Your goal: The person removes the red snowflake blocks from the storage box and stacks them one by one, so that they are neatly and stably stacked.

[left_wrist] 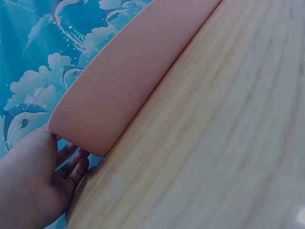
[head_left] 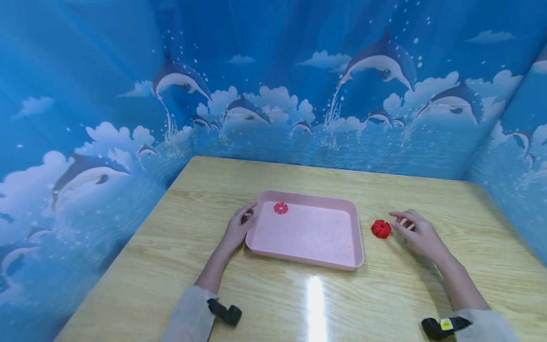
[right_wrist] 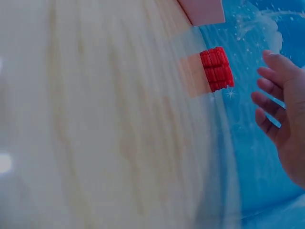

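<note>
A pink rectangular tray [head_left: 307, 232] lies on the table. My left hand [head_left: 240, 229] is at its left side, with thumb and fingers bent at the rim. In the left wrist view the hand [left_wrist: 40, 176] meets the tray's end wall [left_wrist: 90, 129], and some fingertips are hidden. A flat red notched disc [head_left: 280, 208] lies inside the tray, near its far left corner. Right of the tray stands a small stack of red notched discs [head_left: 381, 229]. My right hand [head_left: 416, 232] is just beside that stack, fingers loosely spread, holding nothing; the right wrist view shows a gap between hand and stack [right_wrist: 217, 69].
The light wood table [head_left: 205, 199] runs back to a blue dolphin-print curtain [head_left: 273, 85], which also hangs at the left and right sides. A bright light reflection shows near the front of the table.
</note>
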{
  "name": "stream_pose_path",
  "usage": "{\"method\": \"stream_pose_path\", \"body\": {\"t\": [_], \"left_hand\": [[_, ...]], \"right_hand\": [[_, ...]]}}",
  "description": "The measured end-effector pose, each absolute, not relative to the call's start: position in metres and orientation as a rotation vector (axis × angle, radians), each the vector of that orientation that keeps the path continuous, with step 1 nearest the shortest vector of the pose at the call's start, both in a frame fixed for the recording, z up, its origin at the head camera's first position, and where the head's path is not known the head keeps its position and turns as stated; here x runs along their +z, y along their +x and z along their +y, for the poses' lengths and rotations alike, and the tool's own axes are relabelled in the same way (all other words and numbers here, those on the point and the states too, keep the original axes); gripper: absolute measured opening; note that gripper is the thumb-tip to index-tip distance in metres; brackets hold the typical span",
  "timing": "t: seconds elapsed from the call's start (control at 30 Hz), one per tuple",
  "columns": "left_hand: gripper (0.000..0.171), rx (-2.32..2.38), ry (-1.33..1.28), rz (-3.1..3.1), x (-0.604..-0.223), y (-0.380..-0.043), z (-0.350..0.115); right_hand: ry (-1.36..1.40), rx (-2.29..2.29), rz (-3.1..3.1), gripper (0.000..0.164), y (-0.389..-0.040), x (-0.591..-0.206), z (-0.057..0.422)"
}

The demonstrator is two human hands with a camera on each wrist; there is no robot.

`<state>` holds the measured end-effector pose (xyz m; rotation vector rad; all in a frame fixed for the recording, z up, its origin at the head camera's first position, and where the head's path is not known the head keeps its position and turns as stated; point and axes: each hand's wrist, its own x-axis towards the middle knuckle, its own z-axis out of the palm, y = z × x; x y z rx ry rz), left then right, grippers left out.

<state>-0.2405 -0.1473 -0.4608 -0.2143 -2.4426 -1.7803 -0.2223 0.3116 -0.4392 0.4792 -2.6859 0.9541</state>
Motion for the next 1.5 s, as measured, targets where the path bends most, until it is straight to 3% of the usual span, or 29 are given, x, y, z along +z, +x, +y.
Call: {"method": "stream_pose_path", "body": {"t": [0.27, 0.57, 0.7, 1.0, 1.27, 1.5], "left_hand": [[0.038, -1.777, -0.245, -2.456, -0.433, -0.222, -0.141], [0.039, -1.821, -0.222, -2.428, -0.447, -0.23, -0.145], [0.039, -1.803, -0.226, -2.429, -0.46, -0.237, -0.147], [0.038, -1.759, -0.257, -2.445, -0.439, -0.226, -0.143], [0.039, -1.783, -0.233, -2.423, -0.472, -0.247, -0.149], [0.038, -1.76, -0.241, -2.424, -0.474, -0.248, -0.15]], "right_hand": [[0.455, 0.951, -2.684, 0.034, -0.225, -0.4, 0.269], [0.573, 0.938, -2.741, 0.033, -0.241, -0.382, 0.187], [0.614, 0.944, -2.785, 0.034, -0.249, -0.386, 0.149], [0.571, 0.954, -2.923, 0.039, -0.27, -0.408, 0.087], [0.439, 1.057, -2.947, 0.04, -0.285, -0.436, 0.064], [0.354, 1.132, -2.91, 0.038, -0.29, -0.45, 0.06]]}}
